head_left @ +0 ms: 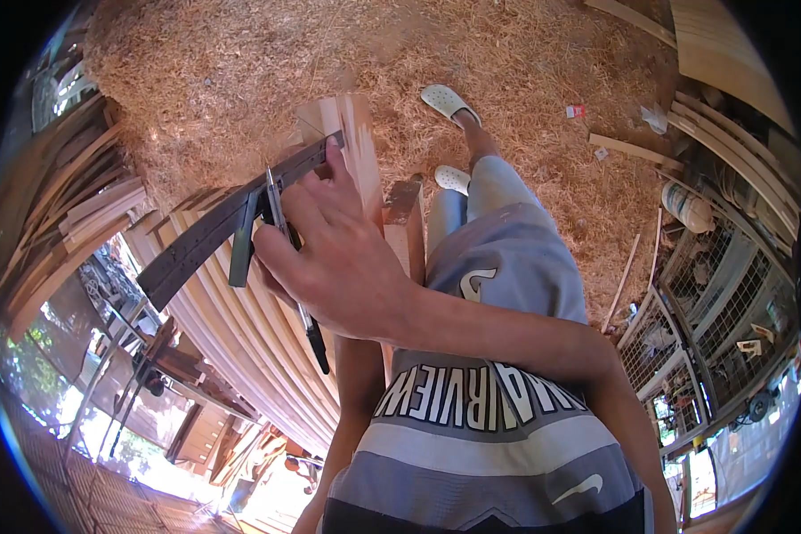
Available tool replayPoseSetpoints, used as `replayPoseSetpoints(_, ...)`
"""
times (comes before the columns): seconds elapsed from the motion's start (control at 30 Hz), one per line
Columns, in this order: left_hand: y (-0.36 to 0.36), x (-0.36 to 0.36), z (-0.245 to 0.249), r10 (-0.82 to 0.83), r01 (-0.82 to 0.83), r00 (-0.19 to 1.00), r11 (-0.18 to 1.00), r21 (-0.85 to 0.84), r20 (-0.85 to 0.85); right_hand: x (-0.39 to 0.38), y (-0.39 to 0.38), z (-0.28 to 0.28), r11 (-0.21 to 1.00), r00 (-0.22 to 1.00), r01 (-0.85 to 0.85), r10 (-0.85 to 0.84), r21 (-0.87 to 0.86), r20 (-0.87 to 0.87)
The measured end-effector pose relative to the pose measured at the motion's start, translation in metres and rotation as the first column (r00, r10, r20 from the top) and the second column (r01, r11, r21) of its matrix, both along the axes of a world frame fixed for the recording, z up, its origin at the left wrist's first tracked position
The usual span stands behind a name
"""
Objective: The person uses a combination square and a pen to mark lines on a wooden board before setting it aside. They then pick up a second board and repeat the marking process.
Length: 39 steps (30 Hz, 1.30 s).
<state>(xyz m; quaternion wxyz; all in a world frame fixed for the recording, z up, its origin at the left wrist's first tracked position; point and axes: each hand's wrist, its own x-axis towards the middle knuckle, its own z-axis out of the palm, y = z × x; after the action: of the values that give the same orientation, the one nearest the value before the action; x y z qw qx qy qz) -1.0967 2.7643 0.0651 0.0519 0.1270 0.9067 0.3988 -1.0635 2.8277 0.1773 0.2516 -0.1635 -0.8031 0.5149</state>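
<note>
Just L of R hand [329,254], dark bar [196,240] slanted over row of boards [249,338]; contact w/ them unclear. Fingertip at bar's far end. R fingers gripped pen [313,338], black end below palm. L forearm [359,378] passed under R wrist; L hand mostly hidden, grip can't tell. Shavings [267,53] beyond.

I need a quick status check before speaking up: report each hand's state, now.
Right hand: closed, holding a slim silver-and-black pen-like tool.
Left hand: grip cannot be told; the right hand blocks the view.
</note>
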Motion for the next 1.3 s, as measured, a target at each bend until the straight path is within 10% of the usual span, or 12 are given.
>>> replayPoseSetpoints(0.47,0.012,-0.023,-0.005,-0.130,0.100,0.969,0.984,-0.148,-0.211,0.021,0.024,0.002,1.000,1.000,-0.001,0.002,-0.031,0.030)
replayPoseSetpoints(0.63,0.003,-0.031,-0.004,-0.158,0.086,0.941,0.967,-0.239,-0.298,0.036,0.069,-0.031,0.879,0.946,0.173,-0.024,-0.444,0.322)
replayPoseSetpoints(0.8,0.007,-0.031,-0.002,-0.195,0.075,0.890,0.954,-0.291,-0.412,0.039,0.087,-0.108,0.835,0.963,0.251,-0.162,-0.489,0.217)
replayPoseSetpoints(1.13,0.008,-0.028,0.001,-0.113,0.043,0.948,0.972,-0.230,-0.298,0.027,0.099,-0.109,0.493,0.972,0.203,0.006,-0.846,0.236)
replayPoseSetpoints(1.3,0.012,-0.024,0.002,0.089,-0.124,0.969,0.982,-0.143,-0.230,0.014,0.113,-0.126,0.544,0.978,0.123,0.074,-0.830,0.194)
